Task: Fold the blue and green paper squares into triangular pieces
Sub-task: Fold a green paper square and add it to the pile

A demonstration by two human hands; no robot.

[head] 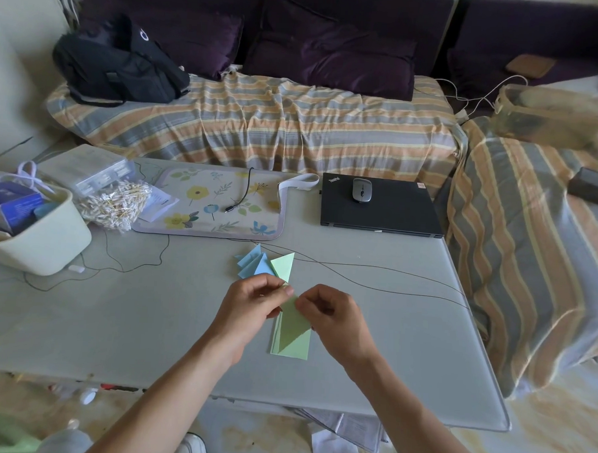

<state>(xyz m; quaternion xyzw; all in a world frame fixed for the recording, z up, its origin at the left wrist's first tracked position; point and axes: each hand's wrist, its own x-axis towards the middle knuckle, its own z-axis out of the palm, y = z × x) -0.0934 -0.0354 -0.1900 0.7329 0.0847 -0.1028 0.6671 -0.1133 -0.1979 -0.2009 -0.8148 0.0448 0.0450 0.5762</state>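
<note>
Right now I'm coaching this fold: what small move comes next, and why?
Probably press the green piece flat on the table and crease it: both hands, left and right, pinch its top, raised above the green squares.

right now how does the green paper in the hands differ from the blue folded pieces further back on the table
The green paper piece is pinched at its top by the left hand and right hand; the blue folded paper pieces lie untouched on the grey table. The green one is nearer to the person, the blue ones further back. Both show triangular folds.
</note>
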